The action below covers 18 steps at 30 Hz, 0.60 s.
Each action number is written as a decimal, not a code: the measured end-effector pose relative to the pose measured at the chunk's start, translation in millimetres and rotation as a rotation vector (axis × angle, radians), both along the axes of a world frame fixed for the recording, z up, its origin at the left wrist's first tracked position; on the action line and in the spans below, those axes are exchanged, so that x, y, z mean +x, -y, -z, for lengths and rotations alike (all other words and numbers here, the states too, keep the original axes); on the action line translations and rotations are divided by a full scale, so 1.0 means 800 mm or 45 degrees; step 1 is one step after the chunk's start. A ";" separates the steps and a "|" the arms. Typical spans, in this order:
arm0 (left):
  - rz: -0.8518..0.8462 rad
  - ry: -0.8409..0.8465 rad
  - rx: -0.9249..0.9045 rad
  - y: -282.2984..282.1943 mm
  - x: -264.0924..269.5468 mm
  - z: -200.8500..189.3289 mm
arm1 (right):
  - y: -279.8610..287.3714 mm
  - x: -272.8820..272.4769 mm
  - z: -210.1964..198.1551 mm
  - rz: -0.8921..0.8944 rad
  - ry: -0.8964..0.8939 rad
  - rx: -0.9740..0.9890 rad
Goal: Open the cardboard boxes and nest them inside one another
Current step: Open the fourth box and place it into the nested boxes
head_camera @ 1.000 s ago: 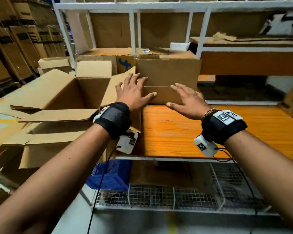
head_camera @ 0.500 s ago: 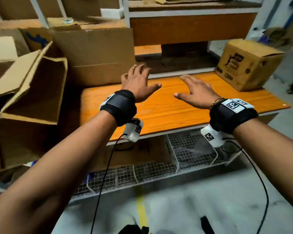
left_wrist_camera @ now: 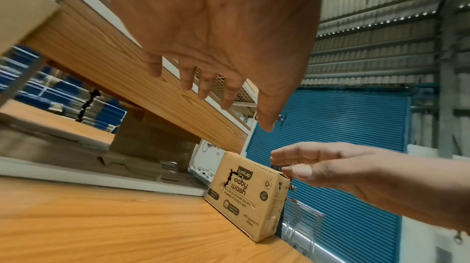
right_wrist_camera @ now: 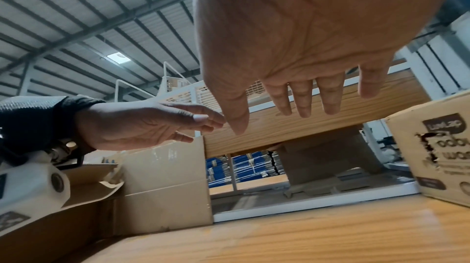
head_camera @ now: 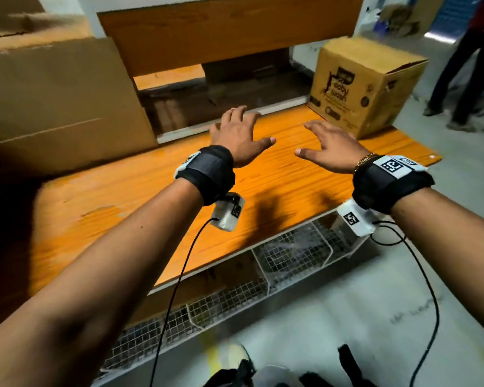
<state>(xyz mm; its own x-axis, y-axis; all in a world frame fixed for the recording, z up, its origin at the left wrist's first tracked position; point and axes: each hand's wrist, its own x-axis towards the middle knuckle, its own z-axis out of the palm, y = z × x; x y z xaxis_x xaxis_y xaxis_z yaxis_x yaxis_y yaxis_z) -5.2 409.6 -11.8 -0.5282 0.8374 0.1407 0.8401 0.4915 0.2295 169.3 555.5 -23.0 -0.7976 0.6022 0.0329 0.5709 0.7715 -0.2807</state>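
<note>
Above the orange wooden shelf (head_camera: 157,196) both hands hover with fingers spread wide, holding nothing: left hand (head_camera: 239,135), right hand (head_camera: 330,148). Just beyond the right hand stands the closed baby wash box (head_camera: 363,85); a large plain cardboard box (head_camera: 56,101) sits at the left.

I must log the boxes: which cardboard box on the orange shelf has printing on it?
The smaller box at the shelf's right end, printed "baby wash"; the large box at left is plain.

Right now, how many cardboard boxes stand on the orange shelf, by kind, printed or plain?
Printed boxes: 1, the baby wash box
Plain boxes: 1, the plain box
Total: 2
Both hands are empty.
</note>
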 end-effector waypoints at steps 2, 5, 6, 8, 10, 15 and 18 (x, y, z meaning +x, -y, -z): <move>0.032 0.007 -0.006 -0.035 -0.003 0.001 | -0.032 -0.002 0.000 0.028 -0.007 -0.028; 0.069 0.001 -0.025 -0.082 -0.004 0.003 | -0.080 -0.005 0.000 0.048 -0.003 -0.048; 0.069 -0.002 -0.029 -0.100 -0.005 0.004 | -0.099 -0.007 -0.002 0.055 -0.013 -0.054; 0.056 0.004 -0.027 -0.133 -0.006 0.006 | -0.136 -0.008 -0.003 0.065 -0.028 -0.066; 0.043 0.025 -0.025 -0.166 -0.005 0.008 | -0.171 -0.008 -0.003 0.056 -0.028 -0.060; -0.025 0.070 -0.006 -0.269 0.011 0.015 | -0.287 -0.001 -0.001 0.028 -0.043 -0.040; -0.072 0.130 0.011 -0.344 0.035 0.019 | -0.369 0.010 -0.001 -0.006 -0.026 -0.014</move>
